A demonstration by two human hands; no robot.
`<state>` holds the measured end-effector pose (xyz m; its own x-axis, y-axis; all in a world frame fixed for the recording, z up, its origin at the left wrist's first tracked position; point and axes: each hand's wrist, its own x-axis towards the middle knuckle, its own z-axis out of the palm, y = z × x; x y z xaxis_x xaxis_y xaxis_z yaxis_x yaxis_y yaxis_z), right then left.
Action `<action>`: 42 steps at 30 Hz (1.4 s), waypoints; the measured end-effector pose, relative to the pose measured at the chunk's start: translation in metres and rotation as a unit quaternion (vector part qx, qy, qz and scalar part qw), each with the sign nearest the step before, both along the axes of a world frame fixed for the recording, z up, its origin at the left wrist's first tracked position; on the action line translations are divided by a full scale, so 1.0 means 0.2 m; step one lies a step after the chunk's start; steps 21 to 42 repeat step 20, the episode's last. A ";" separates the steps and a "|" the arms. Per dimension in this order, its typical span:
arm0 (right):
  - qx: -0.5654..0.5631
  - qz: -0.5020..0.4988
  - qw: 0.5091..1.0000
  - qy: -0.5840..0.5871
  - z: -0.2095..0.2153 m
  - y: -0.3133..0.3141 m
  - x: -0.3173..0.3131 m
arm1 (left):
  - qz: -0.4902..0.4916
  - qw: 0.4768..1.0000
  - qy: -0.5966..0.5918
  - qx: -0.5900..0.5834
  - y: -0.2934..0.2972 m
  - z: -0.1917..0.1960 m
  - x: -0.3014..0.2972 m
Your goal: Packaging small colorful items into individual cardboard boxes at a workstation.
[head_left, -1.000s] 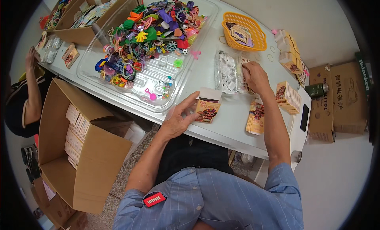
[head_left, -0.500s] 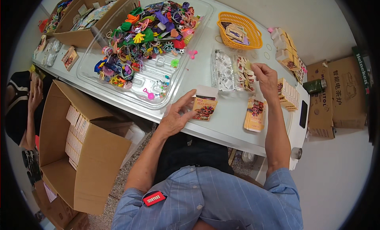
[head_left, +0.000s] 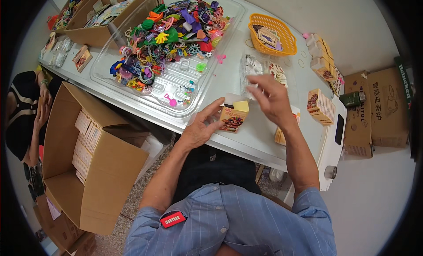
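Observation:
My left hand (head_left: pixel 199 129) grips a small orange printed carton (head_left: pixel 232 120) upright at the table's near edge. Its white top flap stands up, and a yellow piece (head_left: pixel 240 106) shows in the opening. To the right of the carton my right hand (head_left: pixel 274 99) hovers with bent fingers apart and nothing visible in them. Beyond that hand lies a clear tray holding white printed sachets (head_left: pixel 254 66) and a pile of red-and-cream packets (head_left: pixel 276 72), partly covered by the fingers. A stack of flat orange cards or cartons (head_left: pixel 280 136) is mostly hidden under my right forearm.
A large clear tray (head_left: pixel 176 109) full of colourful small toys covers the table's left. A yellow basket (head_left: pixel 273 49) with cards stands behind. Rows of small cartons (head_left: pixel 320 107) line the right. An open cardboard box (head_left: pixel 112 185) is at lower left; another person's hands (head_left: pixel 43 106) are beyond it.
My right hand has moved from the packet pile leftward toward the carton, and its fingers have spread. The yellow piece now shows in the carton's opening. My left hand keeps its hold.

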<state>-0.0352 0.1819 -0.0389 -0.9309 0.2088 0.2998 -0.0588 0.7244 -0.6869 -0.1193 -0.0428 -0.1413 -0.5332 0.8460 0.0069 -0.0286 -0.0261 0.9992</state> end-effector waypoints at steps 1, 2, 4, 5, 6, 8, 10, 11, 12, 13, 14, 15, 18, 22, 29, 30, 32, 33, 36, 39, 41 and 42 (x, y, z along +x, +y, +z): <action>0.013 -0.042 0.998 0.052 -0.01 0.03 -0.05 | 0.002 1.000 0.000 0.000 0.00 0.00 0.00; 0.012 -0.039 0.998 0.052 -0.02 0.05 -0.12 | 0.004 1.000 -0.008 -0.005 0.00 0.00 0.00; 0.165 -0.050 0.985 0.017 -0.04 0.10 -0.29 | 0.003 1.000 -0.016 -0.010 0.00 0.00 0.00; 0.162 -0.047 0.985 0.018 -0.06 0.10 -0.39 | 0.006 1.000 -0.012 -0.007 -0.01 0.00 0.00; 0.306 -0.022 0.951 -0.051 -0.09 0.10 -0.48 | 0.006 1.000 -0.007 -0.004 -0.01 -0.01 -0.01; 0.440 0.009 0.891 -0.115 -0.16 0.11 -0.63 | 0.011 1.000 -0.009 -0.010 -0.01 -0.03 0.00; 0.539 0.018 0.825 -0.169 -0.28 0.13 -0.72 | 0.016 1.000 -0.011 -0.013 0.01 -0.05 0.00; 0.540 0.023 0.825 -0.168 -0.30 0.14 -0.75 | 0.021 1.000 0.009 -0.012 0.01 -0.05 0.01; 0.514 0.010 0.840 -0.171 -0.32 0.15 -0.77 | 0.026 0.999 0.029 -0.011 0.01 -0.05 0.01; 0.488 -0.003 0.855 -0.174 -0.33 0.17 -0.78 | 0.026 0.999 0.018 -0.012 0.01 -0.05 0.01; 0.489 0.000 0.855 -0.175 -0.34 0.17 -0.78 | 0.028 0.999 0.016 -0.012 0.00 -0.04 0.01; 0.469 -0.001 0.867 -0.166 -0.34 0.17 -0.78 | 0.029 0.999 0.020 -0.004 0.00 -0.04 0.01; 0.448 0.012 0.875 -0.182 -0.29 0.14 -0.75 | 0.033 0.999 0.016 0.000 -0.02 -0.05 0.00; 0.448 0.022 0.870 -0.206 -0.26 0.14 -0.72 | 0.032 0.999 0.015 0.002 -0.02 -0.06 0.00; 0.448 0.022 0.870 -0.206 -0.26 0.14 -0.72 | 0.032 0.999 0.015 0.002 -0.02 -0.06 0.00; 0.448 0.022 0.870 -0.206 -0.26 0.14 -0.72 | 0.032 0.999 0.015 0.002 -0.02 -0.06 0.00; 0.448 0.022 0.870 -0.206 -0.26 0.14 -0.72 | 0.032 0.999 0.015 0.002 -0.02 -0.06 0.00; 0.448 0.022 0.870 -0.206 -0.26 0.14 -0.72 | 0.032 0.999 0.015 0.002 -0.02 -0.06 0.00; 0.448 0.022 0.870 -0.206 -0.26 0.14 -0.72 | 0.032 0.999 0.015 0.002 -0.02 -0.06 0.00; 0.448 0.022 0.870 -0.206 -0.26 0.14 -0.72 | 0.032 0.999 0.015 0.002 -0.02 -0.06 0.00; 0.448 0.022 0.870 -0.206 -0.26 0.14 -0.72 | 0.032 0.999 0.015 0.002 -0.02 -0.06 0.00; 0.448 0.022 0.870 -0.206 -0.26 0.14 -0.72 | 0.032 0.999 0.015 0.002 -0.02 -0.06 0.00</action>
